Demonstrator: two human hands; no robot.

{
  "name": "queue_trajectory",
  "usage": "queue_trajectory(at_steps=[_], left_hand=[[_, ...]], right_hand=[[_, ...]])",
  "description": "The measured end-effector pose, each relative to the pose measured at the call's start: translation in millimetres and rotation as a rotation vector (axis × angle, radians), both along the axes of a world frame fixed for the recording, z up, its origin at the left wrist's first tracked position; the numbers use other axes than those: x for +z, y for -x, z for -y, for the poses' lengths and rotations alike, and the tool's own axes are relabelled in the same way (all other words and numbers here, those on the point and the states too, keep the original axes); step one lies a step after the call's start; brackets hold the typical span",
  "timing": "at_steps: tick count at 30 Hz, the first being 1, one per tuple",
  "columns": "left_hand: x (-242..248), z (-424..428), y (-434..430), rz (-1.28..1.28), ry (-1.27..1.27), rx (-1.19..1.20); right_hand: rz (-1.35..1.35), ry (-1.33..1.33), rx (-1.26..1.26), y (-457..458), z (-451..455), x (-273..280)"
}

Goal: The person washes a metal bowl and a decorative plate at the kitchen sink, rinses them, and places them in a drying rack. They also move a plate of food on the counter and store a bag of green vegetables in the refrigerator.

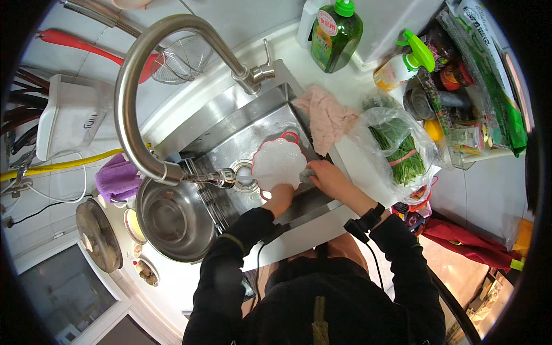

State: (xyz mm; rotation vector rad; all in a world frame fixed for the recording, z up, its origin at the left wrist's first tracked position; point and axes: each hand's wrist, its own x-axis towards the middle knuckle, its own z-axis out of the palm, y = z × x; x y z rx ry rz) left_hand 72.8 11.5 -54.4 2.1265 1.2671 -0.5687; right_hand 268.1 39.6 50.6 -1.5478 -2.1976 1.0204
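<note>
Over the stainless steel sink (220, 151) is a white scalloped dish (279, 161) with a red rim and small red loop handles. My left hand (281, 199) grips its near edge, fingers partly hidden. My right hand (330, 179) holds a grey scouring pad or cloth (306, 176) close beside the dish's right edge; whether they touch I cannot tell. A thin stream of water runs from the spout of the gooseneck faucet (222, 177) across the dish. Beneath the spout, the sink drain (245, 183) shows partly.
Left of the sink stands a large steel basin (172, 217); a purple cloth (116, 177) hangs behind it. A pink cloth (326, 114) drapes over the right rim. Beyond lie bagged green vegetables (399, 155), a green soap bottle (336, 39) and a spray bottle (396, 69).
</note>
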Motion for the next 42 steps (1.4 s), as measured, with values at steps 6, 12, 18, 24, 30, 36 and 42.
queue_trajectory(at_steps=[6,12,18,24,30,36,42], left_hand=[[56.7,-24.2,23.6,0.107,-0.111,0.091],[75.6,-24.9,44.5,0.443,0.018,0.436],[54.4,8.2,48.0,0.938,0.070,0.817],[80.5,14.6,62.1,0.968,0.299,1.016],[107.7,28.0,71.8,1.094,0.281,1.205],[107.8,31.0,79.9,1.182,0.243,1.279],[109.5,25.4,86.9,1.050,0.251,1.162]], right_hand=[[-0.373,0.089,-0.337,0.4,7.8,5.2],[-0.502,0.030,-0.421,26.3,20.3,2.9],[-0.433,-0.185,-0.201,81.3,33.4,3.0],[-0.230,-0.408,-0.001,112.1,9.3,-8.9],[-0.553,0.087,-0.215,118.7,-29.8,-34.6],[-0.365,-0.152,-0.159,123.6,22.1,-17.1],[-0.237,-0.364,-0.104,136.8,13.0,-4.9]])
